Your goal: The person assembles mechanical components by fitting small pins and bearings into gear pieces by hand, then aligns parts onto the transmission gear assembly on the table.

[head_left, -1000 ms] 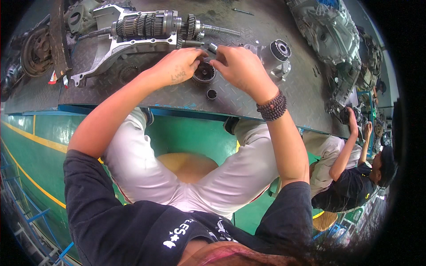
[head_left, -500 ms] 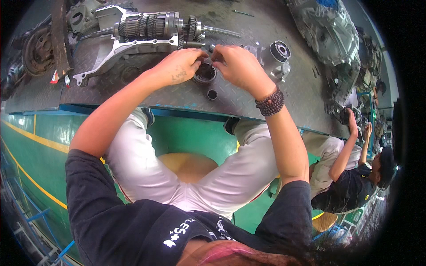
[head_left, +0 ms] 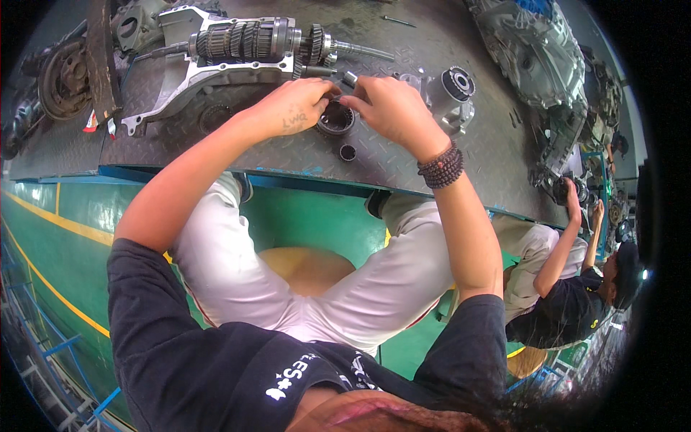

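My left hand (head_left: 299, 104) and my right hand (head_left: 396, 111) meet over a dark, toothed metal ring (head_left: 336, 120) standing on the steel bench. Thumbs and fingertips of both hands are pinched together at the ring's far rim. Whatever lies between them is too small or hidden to make out. Just below the ring, toward me, sits a small round bearing-like piece (head_left: 348, 153). A short silvery cylinder (head_left: 350, 78) lies beyond my fingertips.
A gear shaft (head_left: 245, 43) rests in an open aluminium housing (head_left: 173, 97) at the far left. Right of my hands stands a cast metal part (head_left: 450, 108). Larger castings (head_left: 529, 54) lie farther right. At the right edge a person (head_left: 568, 281) works at the same bench.
My right fingertips have shifted slightly left toward my left ones, uncovering more of the ring's opening and the short cylinder. The whole view has shifted a little.
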A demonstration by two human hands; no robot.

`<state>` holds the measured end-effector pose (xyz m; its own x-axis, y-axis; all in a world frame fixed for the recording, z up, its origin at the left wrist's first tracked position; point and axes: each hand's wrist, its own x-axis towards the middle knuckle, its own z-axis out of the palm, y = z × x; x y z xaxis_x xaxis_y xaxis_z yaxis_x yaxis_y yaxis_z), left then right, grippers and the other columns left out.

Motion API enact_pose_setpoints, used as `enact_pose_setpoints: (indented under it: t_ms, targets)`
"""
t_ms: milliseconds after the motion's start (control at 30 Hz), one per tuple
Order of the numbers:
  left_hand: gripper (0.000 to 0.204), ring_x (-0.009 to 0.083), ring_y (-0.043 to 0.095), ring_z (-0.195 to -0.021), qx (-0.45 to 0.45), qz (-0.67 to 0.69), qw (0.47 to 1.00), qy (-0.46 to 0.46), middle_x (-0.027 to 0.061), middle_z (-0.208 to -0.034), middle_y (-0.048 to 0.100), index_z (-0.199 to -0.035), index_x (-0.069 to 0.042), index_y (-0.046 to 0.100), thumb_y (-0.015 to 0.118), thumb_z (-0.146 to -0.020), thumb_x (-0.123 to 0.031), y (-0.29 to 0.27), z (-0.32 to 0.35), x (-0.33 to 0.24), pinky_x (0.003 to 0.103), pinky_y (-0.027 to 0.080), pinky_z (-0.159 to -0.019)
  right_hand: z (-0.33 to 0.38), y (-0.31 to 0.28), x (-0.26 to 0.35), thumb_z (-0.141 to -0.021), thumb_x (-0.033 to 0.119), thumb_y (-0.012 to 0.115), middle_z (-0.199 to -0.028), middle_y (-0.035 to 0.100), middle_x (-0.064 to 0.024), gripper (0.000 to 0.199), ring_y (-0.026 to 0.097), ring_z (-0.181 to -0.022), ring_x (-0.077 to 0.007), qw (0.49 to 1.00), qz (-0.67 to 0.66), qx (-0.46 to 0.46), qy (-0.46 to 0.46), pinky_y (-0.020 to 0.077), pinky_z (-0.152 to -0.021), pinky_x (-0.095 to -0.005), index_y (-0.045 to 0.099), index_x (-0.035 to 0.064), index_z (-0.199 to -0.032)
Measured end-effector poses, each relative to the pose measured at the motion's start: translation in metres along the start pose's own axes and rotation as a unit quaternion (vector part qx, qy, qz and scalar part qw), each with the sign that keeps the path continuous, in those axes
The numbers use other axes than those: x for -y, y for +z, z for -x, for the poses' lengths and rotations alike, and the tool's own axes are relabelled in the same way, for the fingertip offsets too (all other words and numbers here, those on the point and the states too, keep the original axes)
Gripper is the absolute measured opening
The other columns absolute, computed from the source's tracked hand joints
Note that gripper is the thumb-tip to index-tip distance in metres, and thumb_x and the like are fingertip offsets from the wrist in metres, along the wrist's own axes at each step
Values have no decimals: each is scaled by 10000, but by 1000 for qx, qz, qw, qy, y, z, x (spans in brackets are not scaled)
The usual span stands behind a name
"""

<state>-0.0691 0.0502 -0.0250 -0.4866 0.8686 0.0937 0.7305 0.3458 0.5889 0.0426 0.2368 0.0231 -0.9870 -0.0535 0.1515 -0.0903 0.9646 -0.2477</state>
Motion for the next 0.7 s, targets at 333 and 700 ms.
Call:
enact_pose_setpoints:
  t_ms: [333, 700]
  targets:
    - [333, 391, 614, -1227, 6, 13, 1000, 12, 214, -1263, 663, -1293, -8, 619, 535, -971, -13, 0, 0, 4, 460, 492, -1068, 0, 4, -8, -928, 326, 705, -855, 714, -199, 295, 695, -874, -414, 998, -30, -33, -37, 549, -739, -509, 676, 32, -925]
    - [341, 391, 610, -1231, -3, 5, 1000, 1, 211, -1272, 660, -1298, -14, 616, 546, -964, -18, 1, 0, 4, 462, 488, -1074, 1, 6, -10, -909, 276, 712, -866, 711, -203, 252, 691, -888, -408, 996, -59, -41, -60, 547, -762, -506, 693, 25, -902]
